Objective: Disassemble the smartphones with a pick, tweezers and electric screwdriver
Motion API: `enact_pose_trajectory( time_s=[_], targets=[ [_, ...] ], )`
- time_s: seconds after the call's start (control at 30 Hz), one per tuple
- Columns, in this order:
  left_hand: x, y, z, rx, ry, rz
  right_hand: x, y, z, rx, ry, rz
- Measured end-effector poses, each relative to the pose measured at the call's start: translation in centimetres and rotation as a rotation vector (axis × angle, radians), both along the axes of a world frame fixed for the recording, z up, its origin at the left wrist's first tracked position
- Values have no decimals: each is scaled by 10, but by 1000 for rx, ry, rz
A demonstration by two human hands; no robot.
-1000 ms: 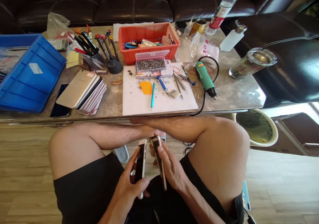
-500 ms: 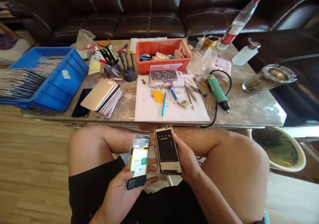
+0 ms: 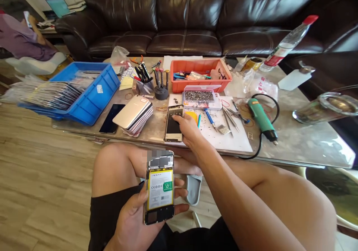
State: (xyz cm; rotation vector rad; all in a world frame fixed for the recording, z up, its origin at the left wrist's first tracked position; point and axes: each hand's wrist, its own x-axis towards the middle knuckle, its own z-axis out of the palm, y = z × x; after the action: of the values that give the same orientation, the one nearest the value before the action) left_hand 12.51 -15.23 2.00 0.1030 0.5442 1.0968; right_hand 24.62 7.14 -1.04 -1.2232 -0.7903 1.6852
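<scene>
The right hand has carried the phone panel from beside the opened phone out to the desk, at the white mat's left edge, its grip pinching the panel's right side; the left hand's grip still cradles the phone, battery showing. The blue bin holds stacked, bagged flat pieces, the orange bin tools and packets, the clear box tiny metal bits.

On the white battery one can read the brand "oppo", and under it the mark "CE", followed by smaller signs. The writing on the green sticker, the bottle label and the bin label is too small to read.
</scene>
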Motion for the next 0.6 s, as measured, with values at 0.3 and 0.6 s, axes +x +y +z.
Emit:
enact_pose_trajectory(
  time_s=[0.3,0.6],
  targets=[
    [7,6,13,87,32,-40,-20,13,-14,148,-260,-5],
    [11,-24,38,196,11,-59,37,-39,53,307,-312,94]
  ],
)
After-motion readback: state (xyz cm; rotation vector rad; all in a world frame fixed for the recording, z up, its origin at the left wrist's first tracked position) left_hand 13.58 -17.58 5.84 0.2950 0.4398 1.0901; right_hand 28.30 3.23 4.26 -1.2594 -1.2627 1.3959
